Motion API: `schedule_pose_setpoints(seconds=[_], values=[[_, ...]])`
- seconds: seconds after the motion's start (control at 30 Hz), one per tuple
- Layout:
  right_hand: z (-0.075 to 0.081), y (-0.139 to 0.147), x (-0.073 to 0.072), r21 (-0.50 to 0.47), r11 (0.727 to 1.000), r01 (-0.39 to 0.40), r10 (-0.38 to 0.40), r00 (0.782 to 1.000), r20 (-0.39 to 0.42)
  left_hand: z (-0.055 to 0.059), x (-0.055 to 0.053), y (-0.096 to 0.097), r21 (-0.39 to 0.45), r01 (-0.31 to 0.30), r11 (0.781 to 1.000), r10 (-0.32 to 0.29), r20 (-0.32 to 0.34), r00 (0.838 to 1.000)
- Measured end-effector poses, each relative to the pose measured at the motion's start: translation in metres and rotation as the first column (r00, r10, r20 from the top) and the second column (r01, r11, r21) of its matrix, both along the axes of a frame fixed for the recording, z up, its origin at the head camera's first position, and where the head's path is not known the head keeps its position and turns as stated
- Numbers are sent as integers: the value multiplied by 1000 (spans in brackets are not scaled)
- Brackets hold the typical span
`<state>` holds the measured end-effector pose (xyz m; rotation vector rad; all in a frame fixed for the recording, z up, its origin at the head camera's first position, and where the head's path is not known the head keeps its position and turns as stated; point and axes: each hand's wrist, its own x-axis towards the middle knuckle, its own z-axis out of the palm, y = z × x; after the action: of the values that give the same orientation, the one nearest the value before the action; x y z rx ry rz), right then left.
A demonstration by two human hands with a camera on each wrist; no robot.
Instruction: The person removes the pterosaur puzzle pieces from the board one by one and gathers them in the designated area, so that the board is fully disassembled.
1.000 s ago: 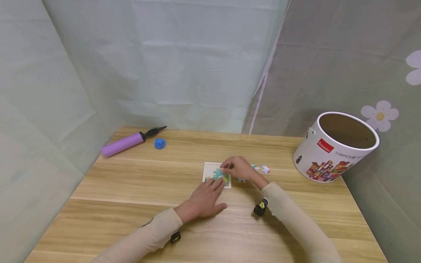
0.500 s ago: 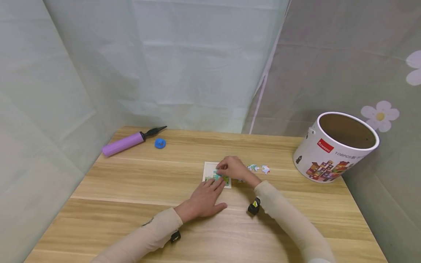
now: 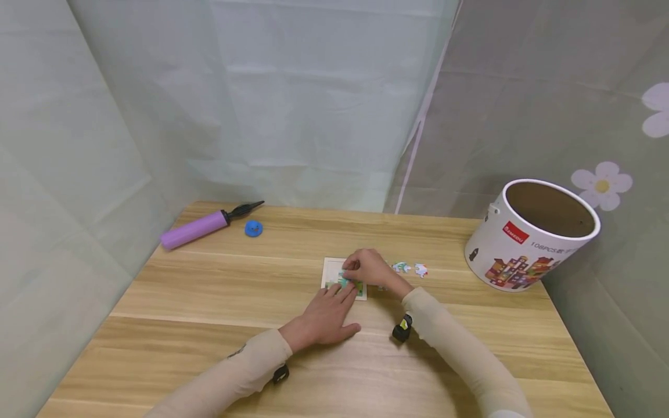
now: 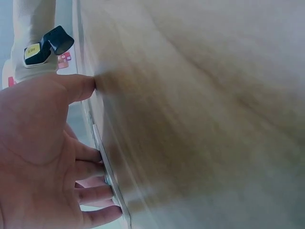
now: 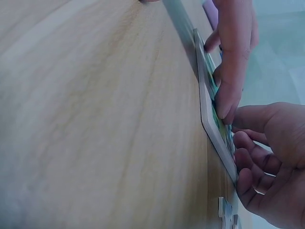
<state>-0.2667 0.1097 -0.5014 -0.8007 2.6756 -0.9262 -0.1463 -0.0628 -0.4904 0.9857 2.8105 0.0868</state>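
Observation:
A small square jigsaw board [image 3: 331, 269] with a pale frame and a green and teal picture lies mid-table. My left hand [image 3: 325, 318] rests its straight fingers on the board's near part, thumb spread on the wood. From the right, my right hand [image 3: 372, 269] reaches over the board, thumb and index finger pinching a teal puzzle piece [image 3: 345, 277], mostly hidden by the fingers. In the right wrist view, the board's edge [image 5: 209, 117] lies under the fingertips of both hands. Loose puzzle pieces [image 3: 401, 267] lie right of the board, one partly behind the right wrist.
A white bucket [image 3: 481, 255] with printed building blocks stands at the table's right. A purple hand pump [image 3: 195, 229] with a black nozzle lies at the back left, beside a small blue round object [image 3: 253, 229]. Fabric walls border the wooden table [image 3: 209, 296].
My right hand has shifted slightly left over the board, then nearly stopped, uncovering more of a loose piece on the right. My left hand stays in place.

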Motion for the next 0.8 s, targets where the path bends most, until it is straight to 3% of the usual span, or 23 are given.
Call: schedule_pose_setpoints(seconds=[0.8], values=[[1, -4, 3, -46, 998, 53, -52, 998, 22, 0, -4, 1, -2, -20, 1000, 20, 38, 999]])
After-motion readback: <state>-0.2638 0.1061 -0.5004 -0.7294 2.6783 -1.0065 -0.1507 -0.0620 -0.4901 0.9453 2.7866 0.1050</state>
